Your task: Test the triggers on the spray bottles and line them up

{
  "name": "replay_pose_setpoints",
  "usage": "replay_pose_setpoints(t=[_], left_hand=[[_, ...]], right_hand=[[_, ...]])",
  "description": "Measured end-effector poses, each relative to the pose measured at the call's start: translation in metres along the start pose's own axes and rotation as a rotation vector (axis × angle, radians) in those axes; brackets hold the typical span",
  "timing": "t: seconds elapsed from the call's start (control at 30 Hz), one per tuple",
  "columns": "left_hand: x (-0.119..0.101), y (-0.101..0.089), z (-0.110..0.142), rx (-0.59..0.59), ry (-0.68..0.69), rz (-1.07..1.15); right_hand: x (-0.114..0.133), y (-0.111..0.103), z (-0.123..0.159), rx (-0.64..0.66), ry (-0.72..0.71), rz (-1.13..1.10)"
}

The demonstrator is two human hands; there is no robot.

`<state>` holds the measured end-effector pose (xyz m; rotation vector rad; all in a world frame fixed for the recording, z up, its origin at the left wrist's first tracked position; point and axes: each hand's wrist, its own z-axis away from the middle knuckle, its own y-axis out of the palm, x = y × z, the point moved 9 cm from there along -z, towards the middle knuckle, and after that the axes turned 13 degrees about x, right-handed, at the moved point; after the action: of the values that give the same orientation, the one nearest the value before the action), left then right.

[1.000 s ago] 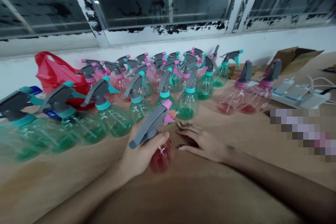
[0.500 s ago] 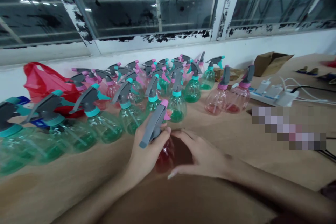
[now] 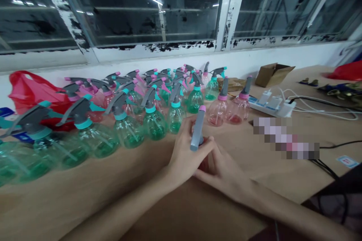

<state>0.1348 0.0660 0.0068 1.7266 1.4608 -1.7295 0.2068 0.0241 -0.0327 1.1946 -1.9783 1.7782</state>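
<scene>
Holding a pink-nozzled spray bottle between both hands.
Wrapping the left hand around the neck under the grey sprayer head; cupping the right hand about the reddish bulb, mostly hidden, so impossible to tell how tightly closed, or whether set down or lifted above the tabletop. Placed nearer than two pink-collared bottles and right of a front row of green bottles, with a red plastic bag far left, a white power strip to the right.
</scene>
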Motion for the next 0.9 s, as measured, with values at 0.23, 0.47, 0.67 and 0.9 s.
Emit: replay_pose_setpoints(t=[0.23,0.47,0.67,0.9], left_hand=[[-0.001,0.003,0.009,0.128,0.048,-0.058],[0.054,-0.008,0.044,0.197,-0.04,-0.44],[0.065,-0.003,0.048,0.251,-0.04,-0.657],[0.072,0.016,0.052,0.34,0.082,-0.939]], right_hand=[[-0.008,-0.021,0.001,-0.058,-0.017,0.109],[-0.045,-0.043,-0.022,-0.13,0.045,0.156],[-0.061,-0.052,-0.052,-0.118,0.167,0.289],[-0.052,-0.065,-0.079,-0.21,0.176,0.58]])
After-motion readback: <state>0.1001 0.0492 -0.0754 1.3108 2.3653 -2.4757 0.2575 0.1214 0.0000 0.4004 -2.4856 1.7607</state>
